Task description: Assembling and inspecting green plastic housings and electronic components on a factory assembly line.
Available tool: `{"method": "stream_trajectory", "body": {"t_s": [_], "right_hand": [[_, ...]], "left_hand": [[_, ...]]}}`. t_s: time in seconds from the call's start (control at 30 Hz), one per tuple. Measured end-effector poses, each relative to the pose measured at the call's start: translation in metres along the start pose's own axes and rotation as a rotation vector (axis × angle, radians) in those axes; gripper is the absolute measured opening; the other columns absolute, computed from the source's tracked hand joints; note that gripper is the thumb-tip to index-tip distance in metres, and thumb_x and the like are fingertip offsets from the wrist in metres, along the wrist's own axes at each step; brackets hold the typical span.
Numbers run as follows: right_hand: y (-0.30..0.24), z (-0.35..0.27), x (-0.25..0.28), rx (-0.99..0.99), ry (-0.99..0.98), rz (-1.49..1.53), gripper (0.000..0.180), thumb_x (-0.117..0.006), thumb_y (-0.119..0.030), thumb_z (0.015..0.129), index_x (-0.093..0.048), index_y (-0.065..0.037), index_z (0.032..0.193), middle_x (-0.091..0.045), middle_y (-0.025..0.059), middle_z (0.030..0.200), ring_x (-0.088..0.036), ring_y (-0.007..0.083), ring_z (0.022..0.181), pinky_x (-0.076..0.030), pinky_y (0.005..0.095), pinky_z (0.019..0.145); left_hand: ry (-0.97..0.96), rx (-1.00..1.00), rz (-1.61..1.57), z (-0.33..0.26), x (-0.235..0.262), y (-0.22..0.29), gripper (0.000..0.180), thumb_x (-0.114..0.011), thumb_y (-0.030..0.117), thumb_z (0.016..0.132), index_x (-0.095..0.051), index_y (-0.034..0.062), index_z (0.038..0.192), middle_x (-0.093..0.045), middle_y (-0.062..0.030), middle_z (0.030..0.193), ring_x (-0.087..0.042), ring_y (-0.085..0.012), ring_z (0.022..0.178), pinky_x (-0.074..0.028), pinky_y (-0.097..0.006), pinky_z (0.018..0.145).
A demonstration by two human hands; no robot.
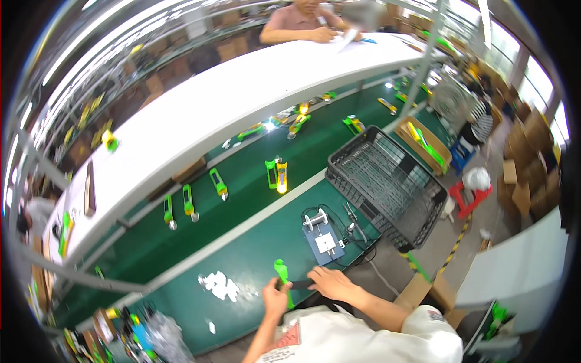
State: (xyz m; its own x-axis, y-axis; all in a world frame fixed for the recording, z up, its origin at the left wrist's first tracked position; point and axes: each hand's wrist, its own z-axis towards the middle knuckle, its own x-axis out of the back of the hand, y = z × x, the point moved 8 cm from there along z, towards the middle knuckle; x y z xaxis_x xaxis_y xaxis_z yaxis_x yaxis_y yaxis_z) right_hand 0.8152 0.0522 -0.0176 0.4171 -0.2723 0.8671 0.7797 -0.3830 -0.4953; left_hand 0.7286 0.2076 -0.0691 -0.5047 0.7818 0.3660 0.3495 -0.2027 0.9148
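Observation:
My left hand (275, 296) is closed at the near edge of the green bench, its fingers pinched around a bright green plastic part (281, 269) and the end of a dark strip. The green part stands up past the fingertips, and its lower end shows below them. From there the black strip (301, 284) runs across to my right hand (331, 283), whose fingers are closed on its other end. Whether the strip is fixed to the green part I cannot tell.
White scraps (221, 286) lie left of my hands. A box-shaped device (324, 244) with a spool and cables sits ahead, beside a black crate (387, 181). Beyond, green-and-yellow lamps (277, 174) lie on a green belt. Across the white shelf (200, 115) sits another person (302, 24).

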Motion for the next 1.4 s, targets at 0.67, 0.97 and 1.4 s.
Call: {"method": "stream_trajectory", "body": {"t_s": [0.67,0.97,1.4], "right_hand": [[-0.123,-0.389,-0.055,-0.928,1.242,0.136,0.015,-0.056,-0.01,0.09,-0.059,-0.004,0.103,-0.063,0.0149,0.093,-0.062,0.0365,0.087,-0.05,0.0439,0.073],[-0.33,-0.647,-0.167,-1.564,1.76,0.008,0.013,-0.061,-0.014,0.089,-0.062,-0.005,0.1,-0.066,0.016,0.084,-0.064,0.0363,0.078,-0.05,0.0426,0.066],[-0.434,-0.779,-0.296,-1.453,2.372,0.576,0.028,-0.056,-0.003,0.092,-0.052,0.001,0.12,-0.06,0.0058,0.084,-0.056,0.0107,0.064,-0.05,0.0243,0.059]], "left_hand": [[-1.185,-0.004,-0.043,-0.241,-0.192,0.016,0.007,-0.064,0.005,0.09,-0.059,0.0007,0.089,-0.053,0.0,0.066,-0.043,-0.0078,0.049,-0.032,-0.023,0.045],[-1.763,-0.013,0.254,-0.584,-0.227,-0.044,0.014,-0.066,0.017,0.089,-0.061,0.0058,0.083,-0.05,0.0029,0.063,-0.044,-0.0079,0.052,-0.032,-0.025,0.049],[-1.868,-0.629,0.256,-0.782,-0.201,-0.078,0.029,-0.07,0.023,0.082,-0.06,-0.0033,0.084,-0.061,-0.0213,0.07,-0.059,-0.0333,0.064,-0.046,-0.042,0.062]]}}
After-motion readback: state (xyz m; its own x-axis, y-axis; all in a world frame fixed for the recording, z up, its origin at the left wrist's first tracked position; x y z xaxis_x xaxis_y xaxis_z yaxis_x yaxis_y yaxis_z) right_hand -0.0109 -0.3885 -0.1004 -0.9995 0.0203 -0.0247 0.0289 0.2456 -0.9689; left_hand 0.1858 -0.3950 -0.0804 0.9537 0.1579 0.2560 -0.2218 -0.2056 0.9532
